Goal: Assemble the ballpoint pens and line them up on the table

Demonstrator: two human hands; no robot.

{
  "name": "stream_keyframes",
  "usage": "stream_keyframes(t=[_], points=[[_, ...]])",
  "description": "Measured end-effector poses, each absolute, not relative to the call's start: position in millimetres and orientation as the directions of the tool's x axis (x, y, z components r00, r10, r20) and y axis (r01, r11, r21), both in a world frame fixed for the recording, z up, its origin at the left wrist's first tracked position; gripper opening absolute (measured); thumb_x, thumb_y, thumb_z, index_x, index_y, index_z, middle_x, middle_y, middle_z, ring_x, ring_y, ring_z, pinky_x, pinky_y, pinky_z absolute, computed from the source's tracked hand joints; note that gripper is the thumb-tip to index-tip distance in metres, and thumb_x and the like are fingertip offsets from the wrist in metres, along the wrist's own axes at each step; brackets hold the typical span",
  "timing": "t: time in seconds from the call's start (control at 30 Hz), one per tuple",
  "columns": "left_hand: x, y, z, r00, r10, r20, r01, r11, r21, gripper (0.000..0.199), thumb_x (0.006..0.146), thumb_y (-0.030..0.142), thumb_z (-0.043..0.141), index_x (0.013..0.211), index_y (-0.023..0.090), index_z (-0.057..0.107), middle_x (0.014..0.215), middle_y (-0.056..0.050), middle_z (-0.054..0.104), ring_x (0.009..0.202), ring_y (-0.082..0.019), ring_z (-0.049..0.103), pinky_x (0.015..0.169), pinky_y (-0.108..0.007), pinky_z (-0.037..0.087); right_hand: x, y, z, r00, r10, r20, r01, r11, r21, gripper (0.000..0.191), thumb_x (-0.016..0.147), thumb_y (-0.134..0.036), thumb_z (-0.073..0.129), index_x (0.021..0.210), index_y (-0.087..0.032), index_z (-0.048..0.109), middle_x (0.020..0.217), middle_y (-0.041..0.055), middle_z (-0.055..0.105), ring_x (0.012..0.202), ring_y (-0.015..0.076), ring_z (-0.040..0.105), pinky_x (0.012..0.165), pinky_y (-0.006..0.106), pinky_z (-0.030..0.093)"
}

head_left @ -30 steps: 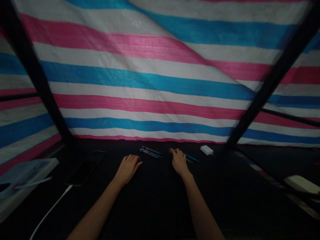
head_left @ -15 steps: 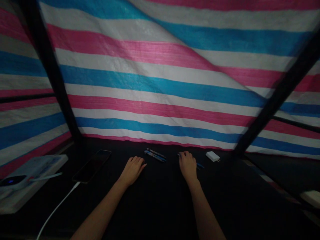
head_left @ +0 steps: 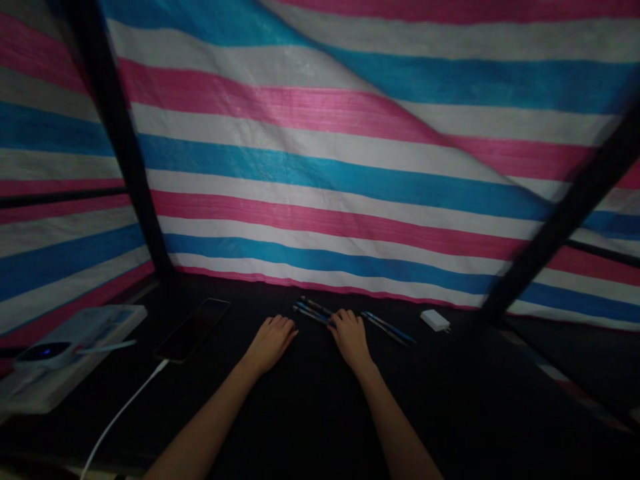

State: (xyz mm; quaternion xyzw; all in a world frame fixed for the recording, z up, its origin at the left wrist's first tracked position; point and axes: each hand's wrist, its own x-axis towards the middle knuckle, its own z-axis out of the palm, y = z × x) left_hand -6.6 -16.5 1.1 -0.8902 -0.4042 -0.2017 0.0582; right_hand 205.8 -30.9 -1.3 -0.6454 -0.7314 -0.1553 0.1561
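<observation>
My left hand (head_left: 273, 341) rests on the black table (head_left: 310, 400), fingers curled and pressed together; whatever might be under them is hidden. To its right, my right hand (head_left: 349, 333) has its fingertips at the right ends of a small group of pens (head_left: 313, 310). Whether it grips one of them cannot be made out. Just right of my right hand lie more pens (head_left: 387, 328), slanting down to the right, with nothing touching them. A white charger plug (head_left: 435, 320) sits farther right.
On the left a phone (head_left: 193, 330) lies with a white cable (head_left: 125, 405) plugged in. Beyond it, a power bank (head_left: 45, 355) rests on a pale box (head_left: 120, 323). Striped sheeting (head_left: 325, 213) and dark poles (head_left: 560, 220) enclose the table's back and sides.
My right hand has moved left, from the right-hand pens to the right ends of the left group. My left hand has hardly moved. The view has shifted slightly.
</observation>
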Motion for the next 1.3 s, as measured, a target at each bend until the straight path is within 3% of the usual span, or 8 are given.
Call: stream_keyframes(t=[0.23, 0.37, 0.47, 0.57, 0.8, 1.0, 1.2, 1.3], points=[[-6, -15, -1, 0.576, 0.683, 0.449, 0.740, -0.669, 0.069, 0.017, 0.089, 0.028, 0.040, 0.099, 0.018, 0.048, 0.098, -0.005, 0.054, 0.091, -0.019, 0.048, 0.076, -0.031, 0.036, 201, -37, 4, -0.148, 0.882, 0.448, 0.981, 0.189, -0.048, 0.009, 0.082, -0.022, 0.049, 0.085, -0.021, 0.058, 0.096, 0.0044, 0.056, 0.091, 0.0185, 0.047, 0.072, 0.030, 0.030], [-6, -12, -3, 0.562, 0.647, 0.516, 0.741, -0.671, 0.035, 0.027, 0.087, 0.030, 0.043, 0.111, 0.018, 0.043, 0.115, -0.008, 0.048, 0.106, -0.020, 0.042, 0.083, -0.032, 0.034, 194, -43, 9, -0.096, 0.915, 0.391, 0.915, 0.235, -0.327, 0.015, 0.085, -0.026, 0.043, 0.088, -0.023, 0.058, 0.088, 0.0005, 0.062, 0.084, 0.0144, 0.054, 0.072, 0.026, 0.033], [-7, -11, -3, 0.618, 0.654, 0.436, 0.727, -0.687, -0.001, 0.014, 0.089, 0.026, 0.040, 0.095, 0.018, 0.050, 0.096, -0.005, 0.056, 0.094, -0.019, 0.049, 0.081, -0.033, 0.034, 190, -46, 12, -0.073, 0.953, 0.295, 0.802, 0.232, -0.551, 0.021, 0.086, -0.033, 0.040, 0.089, -0.023, 0.058, 0.075, -0.0031, 0.065, 0.074, 0.0122, 0.058, 0.067, 0.023, 0.036], [-9, -13, -1, 0.652, 0.659, 0.376, 0.714, -0.700, -0.013, 0.017, 0.090, 0.021, 0.036, 0.084, 0.017, 0.051, 0.080, -0.003, 0.056, 0.080, -0.018, 0.050, 0.074, -0.032, 0.034, 190, -46, 12, -0.081, 0.973, 0.215, 0.714, 0.208, -0.669, 0.026, 0.085, -0.039, 0.039, 0.086, -0.022, 0.059, 0.073, -0.0038, 0.066, 0.067, 0.0112, 0.058, 0.062, 0.021, 0.037], [-3, -22, -1, 0.690, 0.628, 0.360, 0.685, -0.727, -0.046, 0.021, 0.092, 0.018, 0.026, 0.093, 0.016, 0.047, 0.088, -0.006, 0.055, 0.081, -0.018, 0.052, 0.075, -0.032, 0.034, 187, -42, 6, -0.238, 0.971, -0.025, 0.411, 0.077, -0.908, 0.058, 0.084, -0.055, 0.026, 0.085, -0.012, 0.065, 0.057, 0.0030, 0.063, 0.040, 0.0083, 0.045, 0.044, 0.021, 0.033], [0, -22, -5, 0.745, 0.587, 0.317, 0.636, -0.769, -0.069, 0.020, 0.092, 0.017, 0.026, 0.093, 0.016, 0.046, 0.087, -0.006, 0.055, 0.081, -0.019, 0.054, 0.073, -0.032, 0.036, 187, -41, 5, -0.257, 0.964, -0.072, 0.244, -0.007, -0.970, 0.053, 0.079, -0.054, 0.039, 0.084, -0.008, 0.066, 0.053, 0.0033, 0.060, 0.036, 0.0053, 0.041, 0.038, 0.019, 0.024], [1, -24, 5, 0.650, 0.686, 0.327, 0.693, -0.712, 0.115, 0.016, 0.091, 0.018, 0.031, 0.091, 0.020, 0.047, 0.084, -0.001, 0.060, 0.080, -0.017, 0.056, 0.075, -0.031, 0.035, 190, -44, 10, -0.290, 0.957, -0.028, 0.145, 0.015, -0.989, 0.040, 0.076, -0.045, 0.048, 0.079, -0.009, 0.066, 0.060, 0.0048, 0.063, 0.039, 0.0050, 0.043, 0.038, 0.018, 0.021], [-3, -27, 9, 0.649, 0.705, 0.288, 0.692, -0.703, 0.163, 0.018, 0.090, 0.015, 0.032, 0.088, 0.021, 0.048, 0.081, 0.000, 0.061, 0.075, -0.016, 0.057, 0.071, -0.029, 0.036, 190, -45, 10, -0.348, 0.938, 0.014, 0.160, 0.073, -0.984, 0.037, 0.075, -0.041, 0.052, 0.089, -0.010, 0.065, 0.062, 0.0043, 0.063, 0.040, 0.0058, 0.045, 0.037, 0.018, 0.023]])
